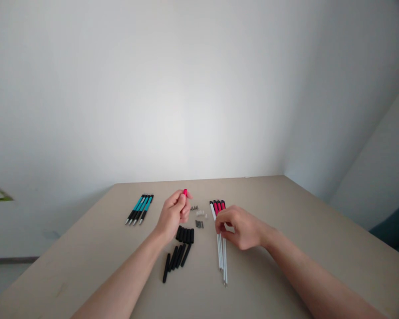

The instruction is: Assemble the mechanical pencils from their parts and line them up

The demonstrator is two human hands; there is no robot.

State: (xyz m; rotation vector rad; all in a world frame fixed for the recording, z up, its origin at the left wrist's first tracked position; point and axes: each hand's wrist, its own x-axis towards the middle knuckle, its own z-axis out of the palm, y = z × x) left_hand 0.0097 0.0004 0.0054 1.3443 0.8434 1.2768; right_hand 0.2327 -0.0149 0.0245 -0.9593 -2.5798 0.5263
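My left hand (175, 212) is raised above the table, its fingers closed round a small pink pen barrel (185, 192) whose end pokes out at the top. Over a row of white pen refills (220, 254), my right hand (237, 227) has its thumb and fingertips pinched at one refill; the exact contact is partly hidden. Pink pen barrels with black tops (219, 206) lie just beyond that hand, beside a white one. Several black rubber grips (185, 235) and longer black tubes (176, 258) lie near my left wrist.
Between the hands are small metal springs (199, 224), clear plastic pieces (201, 214) and metal tips (194, 208). Several teal and black pens (140, 209) lie together at the left. The beige table (266, 190) meets a white wall at its far edge.
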